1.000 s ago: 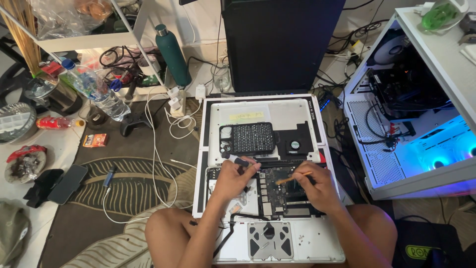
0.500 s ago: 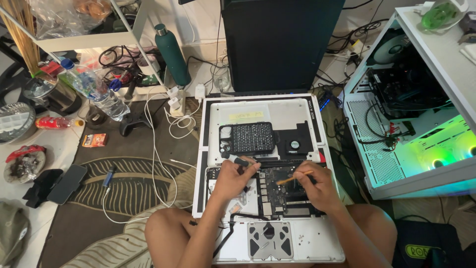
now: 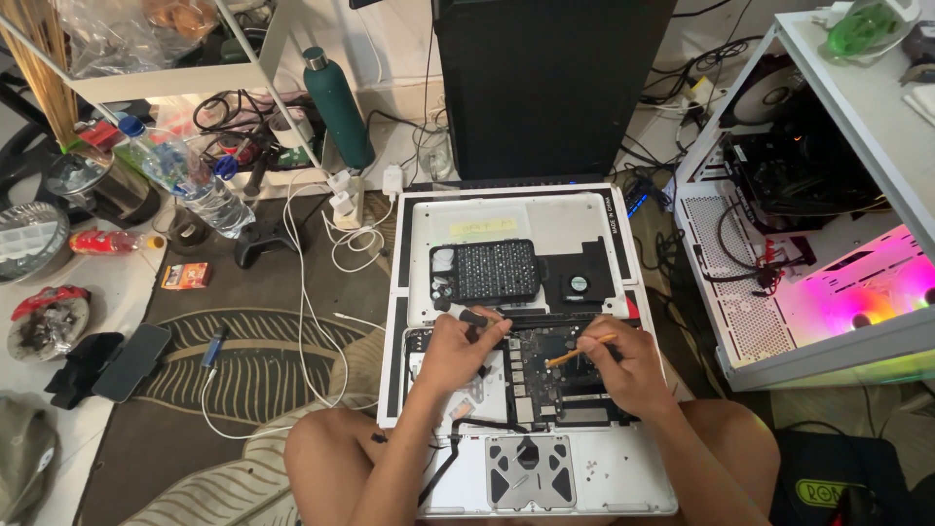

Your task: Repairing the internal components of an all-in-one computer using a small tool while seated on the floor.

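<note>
The fingers of the right hand (image 3: 633, 365) were clamped on a thin orange-tipped tool (image 3: 580, 349), its point lying over the dark circuit board (image 3: 545, 365) inside the opened laptop (image 3: 531, 390). The fingers of the left hand (image 3: 458, 351) were closed on a small black part (image 3: 474, 319) at the board's upper left edge. The laptop sat on the floor just ahead of the person's crossed legs, its removed bottom cover (image 3: 516, 229) behind it, carrying a black bit case (image 3: 495, 270). To do this well, I judged, the tool should stay shallow and levered gently (the board looked densely packed), with the left hand steadying. A lit computer case (image 3: 838, 292) stood to the right, a green bottle (image 3: 338, 102) and water bottles (image 3: 185, 180) lay further left.
</note>
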